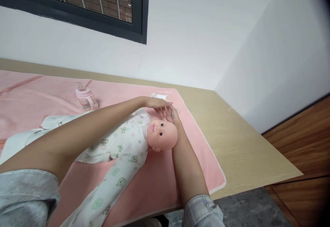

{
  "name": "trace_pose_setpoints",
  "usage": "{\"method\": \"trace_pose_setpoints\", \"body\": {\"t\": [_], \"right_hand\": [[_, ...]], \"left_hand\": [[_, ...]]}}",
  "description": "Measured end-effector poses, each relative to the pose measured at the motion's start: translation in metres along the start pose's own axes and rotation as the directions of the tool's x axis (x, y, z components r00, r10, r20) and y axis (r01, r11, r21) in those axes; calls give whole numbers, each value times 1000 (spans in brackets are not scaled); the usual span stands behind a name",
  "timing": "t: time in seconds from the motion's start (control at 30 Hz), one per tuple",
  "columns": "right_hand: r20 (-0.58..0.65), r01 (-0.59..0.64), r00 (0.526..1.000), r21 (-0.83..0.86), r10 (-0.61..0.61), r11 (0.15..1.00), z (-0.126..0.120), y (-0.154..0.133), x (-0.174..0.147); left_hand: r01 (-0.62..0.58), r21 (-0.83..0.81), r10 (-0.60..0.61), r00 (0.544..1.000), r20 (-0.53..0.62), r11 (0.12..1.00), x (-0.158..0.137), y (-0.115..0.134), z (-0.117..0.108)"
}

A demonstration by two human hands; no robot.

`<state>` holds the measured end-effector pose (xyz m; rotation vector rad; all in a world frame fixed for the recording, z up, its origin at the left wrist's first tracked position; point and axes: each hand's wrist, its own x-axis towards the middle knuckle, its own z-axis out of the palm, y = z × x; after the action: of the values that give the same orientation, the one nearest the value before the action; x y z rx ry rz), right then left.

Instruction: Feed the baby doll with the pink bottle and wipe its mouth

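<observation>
A bald baby doll [165,136] lies on its back, its head toward the right. Its white outfit [129,141] is printed with green animals, and one long sleeve stretches to the lower left. My left arm passes across the doll's body. Just beyond its head, my left hand [157,103] is laid over my right hand [173,114], and the two touch. The left fingers look stretched out; the right fingers are partly covered by them. Nothing can be made out between the hands. Behind my left hand is a small white object [160,97], mostly hidden.
A pink baby bottle [86,98] with a handle stands on the pink blanket [196,151] at the far left. Under the blanket is a pale wooden table [239,144]. A white wall [185,31] and a dark window frame [140,10] rise behind; brown wood panels [304,144] are at right.
</observation>
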<state>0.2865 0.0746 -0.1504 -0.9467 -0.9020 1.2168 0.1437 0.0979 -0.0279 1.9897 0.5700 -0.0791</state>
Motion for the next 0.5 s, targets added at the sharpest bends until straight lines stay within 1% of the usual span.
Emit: {"method": "trace_pose_setpoints", "body": {"t": [0.03,0.07,0.1,0.17,0.23,0.27,0.33,0.43,0.5], "right_hand": [[-5,-1,1000,29,1,1000,-2,1,2],[-9,-6,1000,75,7,997,-4,1,3],[-10,-13,1000,134,14,991,-5,2,5],[-17,-24,999,261,29,965,-7,3,6],[-28,-24,999,347,36,938,-7,3,6],[-39,-14,999,361,30,933,-7,3,6],[-69,13,998,375,14,927,-6,5,5],[-121,53,993,388,-6,920,-7,8,6],[-122,56,993,366,-12,929,-9,10,8]], "left_hand": [[-50,-25,48,995,-87,998,-5,1,-4],[-102,-54,90,978,-188,993,-10,2,-7],[-155,-84,124,948,-294,984,-16,3,-9],[-249,-137,157,866,-475,959,-29,4,-11],[-315,-163,161,786,-597,935,-43,6,-9],[-336,-163,160,753,-639,928,-50,7,-7],[-356,-146,163,706,-689,923,-65,9,-2],[-356,-83,194,674,-713,931,-87,9,9],[-338,-30,214,660,-720,941,-101,7,16]]}}
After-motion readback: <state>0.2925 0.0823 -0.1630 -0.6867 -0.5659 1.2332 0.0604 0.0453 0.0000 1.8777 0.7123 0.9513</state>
